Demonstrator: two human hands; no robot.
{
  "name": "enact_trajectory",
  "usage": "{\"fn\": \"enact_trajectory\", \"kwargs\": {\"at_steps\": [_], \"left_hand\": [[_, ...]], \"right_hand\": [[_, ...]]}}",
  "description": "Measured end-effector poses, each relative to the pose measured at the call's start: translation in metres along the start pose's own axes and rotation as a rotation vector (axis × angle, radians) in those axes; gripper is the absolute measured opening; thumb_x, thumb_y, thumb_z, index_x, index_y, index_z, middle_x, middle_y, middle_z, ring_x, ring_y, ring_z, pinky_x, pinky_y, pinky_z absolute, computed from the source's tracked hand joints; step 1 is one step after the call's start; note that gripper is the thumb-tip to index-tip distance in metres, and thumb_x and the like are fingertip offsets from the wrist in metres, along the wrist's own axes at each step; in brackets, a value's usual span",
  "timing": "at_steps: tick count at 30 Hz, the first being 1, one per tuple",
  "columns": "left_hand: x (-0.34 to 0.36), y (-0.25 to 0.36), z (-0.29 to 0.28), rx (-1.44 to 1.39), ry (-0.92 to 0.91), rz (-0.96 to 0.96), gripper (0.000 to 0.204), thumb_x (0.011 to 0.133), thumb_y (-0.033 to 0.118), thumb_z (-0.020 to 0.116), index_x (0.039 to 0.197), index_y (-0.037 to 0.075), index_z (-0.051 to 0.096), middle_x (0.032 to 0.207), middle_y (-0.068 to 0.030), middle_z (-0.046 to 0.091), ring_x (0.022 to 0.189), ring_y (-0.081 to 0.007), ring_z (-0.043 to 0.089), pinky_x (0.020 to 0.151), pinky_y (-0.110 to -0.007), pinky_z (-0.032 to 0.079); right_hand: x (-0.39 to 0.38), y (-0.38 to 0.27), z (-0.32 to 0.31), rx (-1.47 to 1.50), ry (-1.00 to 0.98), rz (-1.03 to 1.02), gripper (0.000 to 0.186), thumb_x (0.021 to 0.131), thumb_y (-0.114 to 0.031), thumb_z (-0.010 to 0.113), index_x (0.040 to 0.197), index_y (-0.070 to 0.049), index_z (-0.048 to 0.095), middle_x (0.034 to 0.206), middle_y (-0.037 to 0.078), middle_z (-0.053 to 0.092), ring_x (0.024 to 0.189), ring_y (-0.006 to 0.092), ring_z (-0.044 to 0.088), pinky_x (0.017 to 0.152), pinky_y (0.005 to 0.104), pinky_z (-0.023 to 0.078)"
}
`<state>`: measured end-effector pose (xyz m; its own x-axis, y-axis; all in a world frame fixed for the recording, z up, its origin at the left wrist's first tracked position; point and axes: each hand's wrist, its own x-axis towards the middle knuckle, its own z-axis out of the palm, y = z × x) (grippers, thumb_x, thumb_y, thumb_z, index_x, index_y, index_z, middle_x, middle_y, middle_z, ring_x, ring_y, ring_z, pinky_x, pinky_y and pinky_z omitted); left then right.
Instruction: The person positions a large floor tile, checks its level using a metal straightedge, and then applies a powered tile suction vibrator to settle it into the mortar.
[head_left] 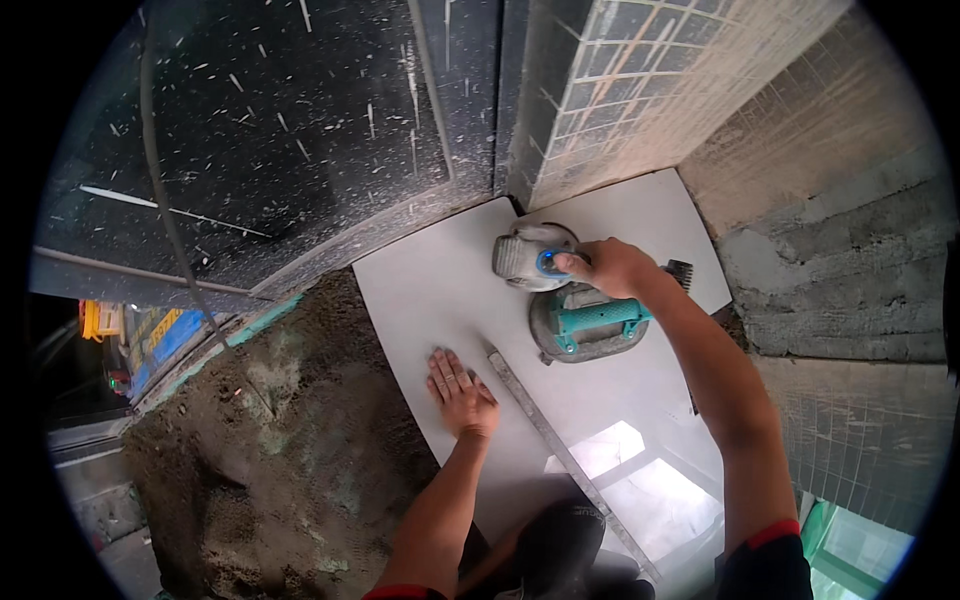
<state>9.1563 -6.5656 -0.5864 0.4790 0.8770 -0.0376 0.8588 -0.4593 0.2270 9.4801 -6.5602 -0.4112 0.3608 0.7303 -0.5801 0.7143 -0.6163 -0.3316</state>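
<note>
Our left hand (460, 388) lies open and flat on the large grey floor tile (440, 290), while our right hand (612, 266) curls over the grey vibrating suction tool (570, 300) standing on it. We judge the tile laid but unsettled: bare mortar bed (270, 440) remains beside it, a metal straightedge (560, 450) lying across.

Left hand (461, 390) flat on grey tile (430, 290)
</note>
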Motion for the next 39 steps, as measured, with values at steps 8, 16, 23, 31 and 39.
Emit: {"fn": "enact_trajectory", "kwargs": {"at_steps": [8, 16, 23, 31, 39], "left_hand": [[0.002, -0.005, 0.005, -0.009, -0.050, -0.018, 0.072, 0.094, 0.031, 0.040, 0.153, -0.004, 0.017, 0.163, -0.0188, 0.009, 0.151, -0.0347, 0.005, 0.122, -0.049, 0.005], [0.002, -0.008, 0.003, -0.015, -0.064, -0.036, 0.069, 0.095, 0.028, 0.039, 0.152, -0.006, 0.018, 0.162, -0.0214, 0.010, 0.150, -0.0373, 0.007, 0.121, -0.050, 0.007], [0.001, -0.002, 0.000, -0.023, -0.089, -0.038, 0.069, 0.095, 0.027, 0.039, 0.151, -0.006, 0.018, 0.162, -0.0218, 0.010, 0.151, -0.0373, 0.006, 0.121, -0.050, 0.007], [0.005, 0.002, 0.001, -0.003, -0.058, -0.007, 0.066, 0.097, 0.028, 0.033, 0.151, -0.007, 0.019, 0.162, -0.0208, 0.011, 0.151, -0.0366, 0.006, 0.121, -0.049, 0.006], [0.006, -0.014, 0.008, 0.063, 0.102, 0.047, 0.064, 0.095, 0.023, 0.042, 0.150, -0.005, 0.024, 0.160, -0.0211, 0.019, 0.149, -0.0371, 0.015, 0.119, -0.051, 0.015]], "right_hand": [[0.059, -0.048, 0.020, 0.023, -0.263, -0.013, 0.094, 0.086, -0.083, 0.030, 0.101, 0.000, 0.069, 0.084, 0.020, 0.068, 0.076, 0.0320, 0.066, 0.072, 0.0428, 0.049], [0.065, -0.062, 0.024, -0.008, -0.303, -0.058, 0.099, 0.082, -0.088, 0.029, 0.107, -0.001, 0.070, 0.085, 0.021, 0.068, 0.075, 0.0319, 0.066, 0.072, 0.0430, 0.050], [0.063, -0.070, 0.026, -0.029, -0.334, -0.040, 0.096, 0.084, -0.086, 0.032, 0.108, -0.002, 0.070, 0.090, 0.021, 0.069, 0.082, 0.0317, 0.067, 0.076, 0.0431, 0.050], [0.068, -0.073, 0.038, -0.041, -0.097, -0.152, 0.097, 0.083, -0.086, 0.031, 0.113, -0.002, 0.070, 0.108, 0.021, 0.068, 0.104, 0.0370, 0.064, 0.091, 0.0452, 0.048], [-0.095, -0.031, 0.010, 0.320, 0.125, -0.108, 0.085, 0.090, -0.078, 0.033, 0.100, 0.000, 0.067, 0.085, 0.023, 0.067, 0.086, 0.0402, 0.064, 0.079, 0.0465, 0.050]]}}
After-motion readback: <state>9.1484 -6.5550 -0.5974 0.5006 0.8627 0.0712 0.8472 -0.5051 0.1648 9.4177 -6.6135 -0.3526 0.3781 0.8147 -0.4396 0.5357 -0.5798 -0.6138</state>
